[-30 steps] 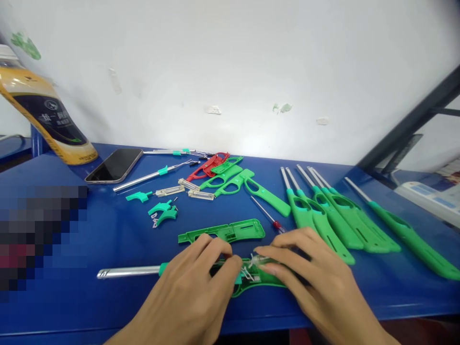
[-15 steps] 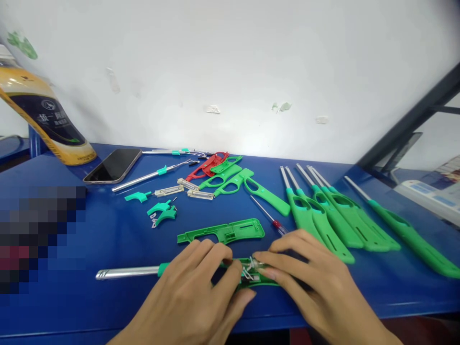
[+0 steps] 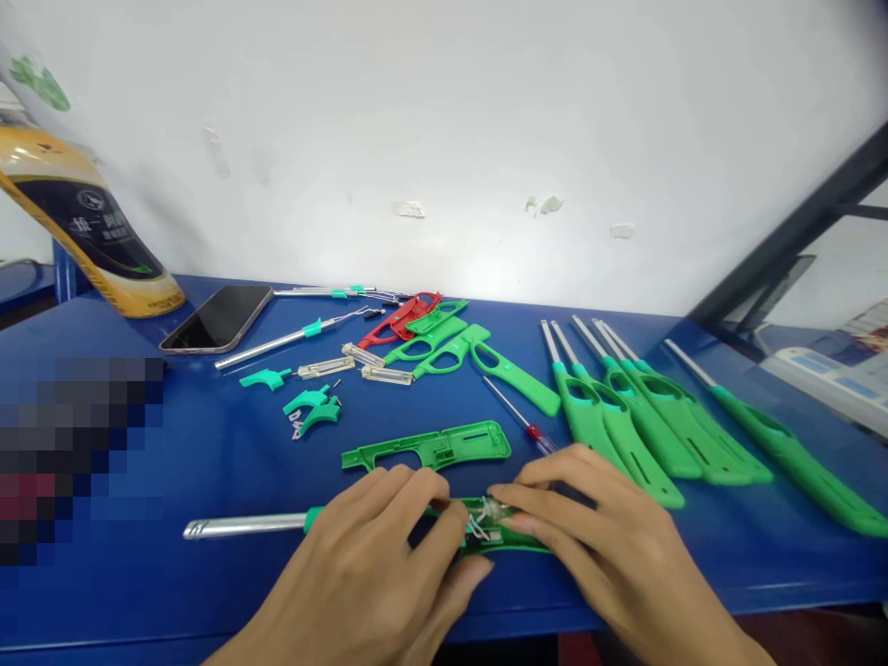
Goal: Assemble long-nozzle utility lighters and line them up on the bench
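An opened green long-nosed lighter (image 3: 250, 525) lies near the table's front edge, its metal barrel pointing left. My left hand (image 3: 388, 555) is closed over its middle, fingers bent around the green half-shell and hiding much of it. At the handle end, my right hand (image 3: 603, 536) pinches a clear fuel tank (image 3: 497, 511) sitting in the shell between thumb and fingers. White wires (image 3: 477, 529) show between the two hands. Just behind lies a loose green half-shell (image 3: 478, 444), inner side up.
Several assembled green lighters (image 3: 659, 421) lie at right, near a screwdriver (image 3: 524, 421). Behind are red shells (image 3: 409, 319), clear tanks (image 3: 326, 367), teal triggers (image 3: 315, 404) and a metal barrel (image 3: 270, 348). A phone (image 3: 220, 319) and a bottle (image 3: 104, 222) stand left.
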`<state>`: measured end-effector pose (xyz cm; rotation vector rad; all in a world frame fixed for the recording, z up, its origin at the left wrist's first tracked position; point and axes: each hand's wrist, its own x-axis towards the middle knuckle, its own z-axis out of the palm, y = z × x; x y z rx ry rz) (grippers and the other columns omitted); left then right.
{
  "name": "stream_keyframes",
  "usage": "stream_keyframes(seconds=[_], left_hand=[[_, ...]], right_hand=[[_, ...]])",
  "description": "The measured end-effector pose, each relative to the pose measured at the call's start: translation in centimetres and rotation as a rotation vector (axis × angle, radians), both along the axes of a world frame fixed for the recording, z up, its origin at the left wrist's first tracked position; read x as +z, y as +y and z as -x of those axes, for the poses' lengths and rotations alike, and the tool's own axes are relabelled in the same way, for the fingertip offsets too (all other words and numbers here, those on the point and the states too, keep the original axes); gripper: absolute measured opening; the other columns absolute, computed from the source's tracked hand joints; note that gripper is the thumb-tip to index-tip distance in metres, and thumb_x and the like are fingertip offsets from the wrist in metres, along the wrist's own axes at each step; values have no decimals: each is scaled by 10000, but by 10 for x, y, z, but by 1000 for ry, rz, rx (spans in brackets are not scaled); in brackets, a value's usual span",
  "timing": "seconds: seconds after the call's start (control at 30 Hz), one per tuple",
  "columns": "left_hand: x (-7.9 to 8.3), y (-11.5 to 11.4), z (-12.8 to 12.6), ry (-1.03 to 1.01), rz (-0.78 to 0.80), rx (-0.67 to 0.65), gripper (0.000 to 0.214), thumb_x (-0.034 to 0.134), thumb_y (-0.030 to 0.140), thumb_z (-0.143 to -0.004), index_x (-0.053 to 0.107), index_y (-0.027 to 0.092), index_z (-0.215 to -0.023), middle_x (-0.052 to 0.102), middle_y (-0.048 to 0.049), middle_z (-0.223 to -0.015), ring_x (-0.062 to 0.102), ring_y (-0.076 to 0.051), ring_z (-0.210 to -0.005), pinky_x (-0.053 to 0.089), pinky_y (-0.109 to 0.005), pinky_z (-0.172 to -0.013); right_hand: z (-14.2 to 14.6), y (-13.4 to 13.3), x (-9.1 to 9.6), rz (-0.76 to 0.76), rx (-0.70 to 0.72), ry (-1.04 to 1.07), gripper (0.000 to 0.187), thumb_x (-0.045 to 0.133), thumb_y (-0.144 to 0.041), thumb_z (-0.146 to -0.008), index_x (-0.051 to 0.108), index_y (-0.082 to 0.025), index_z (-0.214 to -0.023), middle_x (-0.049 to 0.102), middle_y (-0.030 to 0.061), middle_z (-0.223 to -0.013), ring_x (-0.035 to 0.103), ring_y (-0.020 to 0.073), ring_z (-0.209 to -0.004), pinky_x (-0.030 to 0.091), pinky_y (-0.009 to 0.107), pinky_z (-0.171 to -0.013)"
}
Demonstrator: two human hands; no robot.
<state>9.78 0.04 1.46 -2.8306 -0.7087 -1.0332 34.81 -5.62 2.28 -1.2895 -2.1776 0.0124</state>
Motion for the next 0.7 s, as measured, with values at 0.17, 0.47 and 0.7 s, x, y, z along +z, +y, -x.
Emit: stream_keyframes(seconds=[0.17,0.47,0.7], left_hand=[[0,-1,1,3,15,11,301,492,280,-1190,770,190,-1120,783,-58,-1042,770,-269,-900,659,-453,-824],[0,0,-1,15,26,-3,283,504,286,-1182,757,183,-1105,764,-71,-1042,746,-273,-886,649,-448,-804],[2,1,0,7,37,-5,257,529,270,-1169,755,177,-1092,755,-80,-1046,736,-275,-881,649,-449,-795]], right_hand=[[1,1,0,-41,4,-8,181,595,-206,-1148,712,-274,-1269,749,9,-1081,698,167,-898,576,324,-770],[-1,2,1,10,7,15,199,609,-190,-1138,717,-281,-1278,738,27,-1111,704,174,-944,603,308,-791],[-1,0,2,35,31,22,228,648,-161,-1112,735,-290,-1279,712,21,-1085,679,162,-926,589,282,-770]])
